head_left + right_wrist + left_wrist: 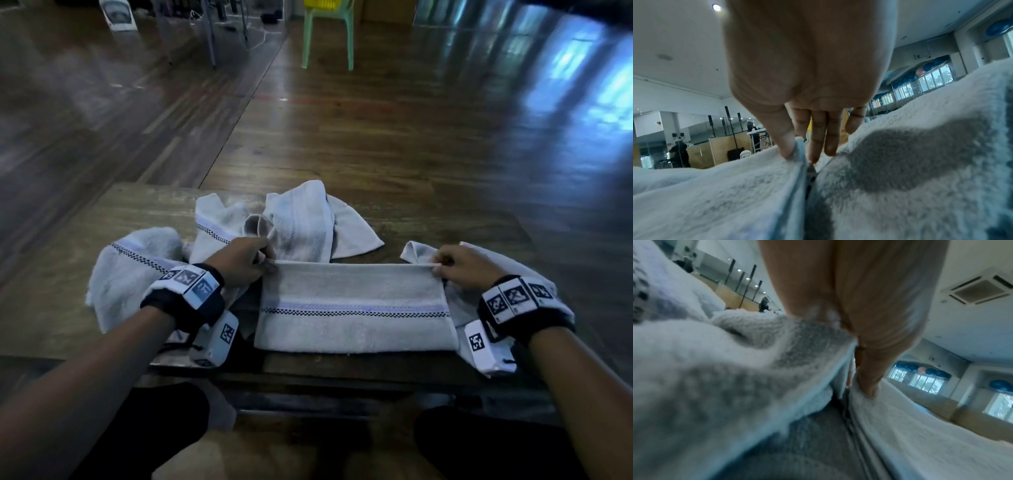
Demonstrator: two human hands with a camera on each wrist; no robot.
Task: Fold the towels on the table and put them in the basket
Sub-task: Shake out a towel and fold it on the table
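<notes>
A pale grey towel (352,308) with a purple and checked stripe lies folded flat at the table's near edge. My left hand (248,262) pinches its far left corner, and my right hand (455,265) pinches its far right corner. In the right wrist view the thumb and fingers (789,146) clamp the towel's hem (800,155). In the left wrist view my left hand (865,378) grips the towel (920,443) at its edge. No basket is in view.
Several crumpled towels lie on the wooden table (68,308): one at the left (130,274), a heap behind (294,219), one under my right wrist (534,284). A green chair (327,31) stands far off on the wooden floor.
</notes>
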